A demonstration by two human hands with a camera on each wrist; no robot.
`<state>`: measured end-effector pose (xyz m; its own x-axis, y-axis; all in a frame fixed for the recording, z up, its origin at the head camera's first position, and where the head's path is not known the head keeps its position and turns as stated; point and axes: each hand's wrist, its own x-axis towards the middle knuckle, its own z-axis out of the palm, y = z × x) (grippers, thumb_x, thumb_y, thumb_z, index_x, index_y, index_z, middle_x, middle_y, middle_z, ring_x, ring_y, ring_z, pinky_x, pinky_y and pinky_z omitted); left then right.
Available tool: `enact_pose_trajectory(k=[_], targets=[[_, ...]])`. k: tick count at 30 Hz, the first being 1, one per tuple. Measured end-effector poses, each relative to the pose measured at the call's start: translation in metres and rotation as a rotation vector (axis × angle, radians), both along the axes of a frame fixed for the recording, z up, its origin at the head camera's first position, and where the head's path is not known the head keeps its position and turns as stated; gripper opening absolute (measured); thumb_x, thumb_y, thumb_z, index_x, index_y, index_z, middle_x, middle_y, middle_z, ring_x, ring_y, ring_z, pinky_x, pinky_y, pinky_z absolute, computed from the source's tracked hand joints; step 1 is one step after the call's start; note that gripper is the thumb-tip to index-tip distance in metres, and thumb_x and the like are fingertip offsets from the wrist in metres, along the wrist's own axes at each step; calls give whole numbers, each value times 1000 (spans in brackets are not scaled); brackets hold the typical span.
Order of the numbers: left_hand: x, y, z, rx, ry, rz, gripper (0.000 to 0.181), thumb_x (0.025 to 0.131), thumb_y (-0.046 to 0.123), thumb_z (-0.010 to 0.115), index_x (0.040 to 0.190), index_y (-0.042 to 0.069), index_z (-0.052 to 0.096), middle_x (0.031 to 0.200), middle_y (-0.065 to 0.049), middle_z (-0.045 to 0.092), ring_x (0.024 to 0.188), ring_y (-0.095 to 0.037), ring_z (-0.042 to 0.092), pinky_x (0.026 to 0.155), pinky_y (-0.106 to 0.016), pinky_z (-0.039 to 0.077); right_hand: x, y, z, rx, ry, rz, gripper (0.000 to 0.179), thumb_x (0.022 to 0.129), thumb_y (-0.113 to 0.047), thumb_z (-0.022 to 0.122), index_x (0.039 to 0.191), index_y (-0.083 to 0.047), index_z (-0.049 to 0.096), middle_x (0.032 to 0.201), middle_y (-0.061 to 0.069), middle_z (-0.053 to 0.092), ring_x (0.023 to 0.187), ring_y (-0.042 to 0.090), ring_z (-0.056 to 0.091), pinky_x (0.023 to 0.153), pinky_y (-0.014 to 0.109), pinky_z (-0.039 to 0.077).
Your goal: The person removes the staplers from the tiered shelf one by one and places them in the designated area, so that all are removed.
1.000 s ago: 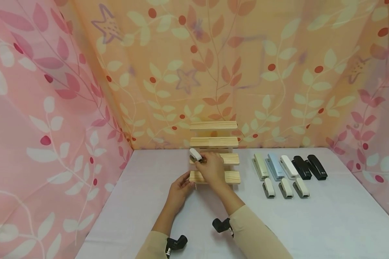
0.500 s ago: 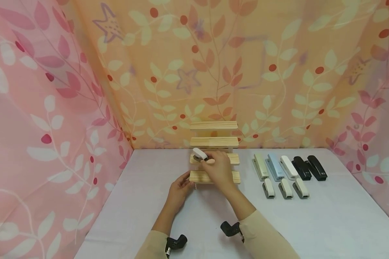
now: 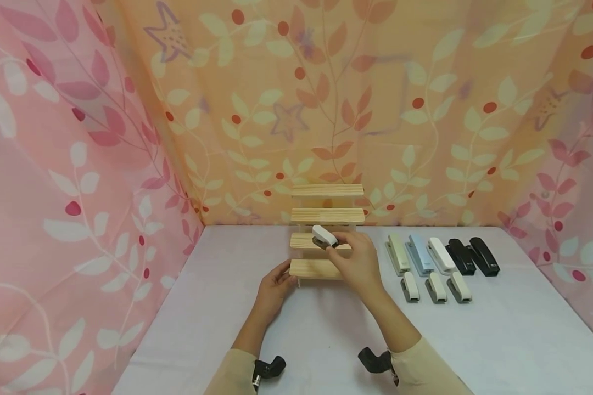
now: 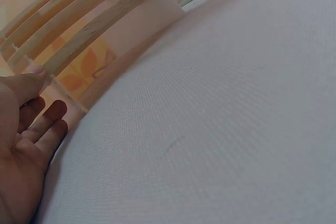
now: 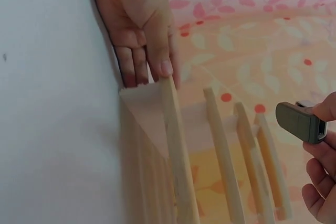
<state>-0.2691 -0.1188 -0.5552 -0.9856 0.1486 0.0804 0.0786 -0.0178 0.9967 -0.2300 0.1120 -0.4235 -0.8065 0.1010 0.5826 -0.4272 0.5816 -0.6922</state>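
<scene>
A wooden stepped shelf rack with pale boards stands on the table. My left hand grips the left end of its lowest board, thumb on the board's edge, as the right wrist view shows at the thumb. Pinched between thumb and fingers of my right hand is a small white-topped stapler with a grey base. It overlaps the second board from the bottom in the head view. The right wrist view shows the stapler's dark base off to the side of the boards.
Right of the rack stand a pale green stapler, a blue one, a white one and two black ones. Before them sit three small white staplers. Patterned curtains enclose the table.
My right hand has moved rightward along the rack with the small stapler, from the left end toward the middle of the second board. The left hand has stayed in place.
</scene>
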Motion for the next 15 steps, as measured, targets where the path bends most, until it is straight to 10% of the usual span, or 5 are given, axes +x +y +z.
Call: enact_pose_trajectory(k=[15], targets=[[0,0,0,19,29,-18,60,95,12,74,150,5,50,152,-15,53,128,-26,61,99,-19,54,39,50,14,41,72,-65,34,81,-10,86,114,-9,77,101,2,72,100,18,57,83,36,44]])
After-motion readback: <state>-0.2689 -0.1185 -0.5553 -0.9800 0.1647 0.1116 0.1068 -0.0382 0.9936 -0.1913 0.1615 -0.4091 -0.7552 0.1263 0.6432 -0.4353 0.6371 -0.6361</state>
